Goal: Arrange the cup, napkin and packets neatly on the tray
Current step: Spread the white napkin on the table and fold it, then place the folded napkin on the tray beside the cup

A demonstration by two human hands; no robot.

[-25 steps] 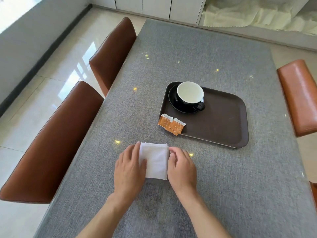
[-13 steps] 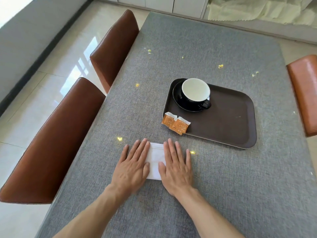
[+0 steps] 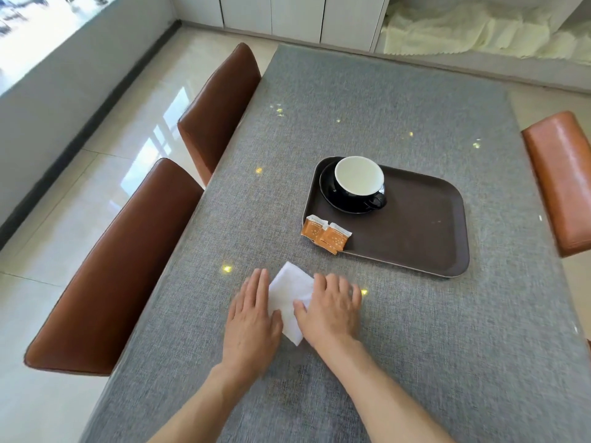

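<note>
Packets (image 3: pixel 326 233): print too small to read.

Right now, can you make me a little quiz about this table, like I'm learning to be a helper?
1. True or false: the napkin is already on the tray.
2. Where does the cup stand: A on the bare table, B on a saucer on the tray, C on a chair?
3. How many orange packets lie at the tray's edge?

Key: 1 false, it lies on the table under the left hand and right hand. 2 B. 3 two.
</note>
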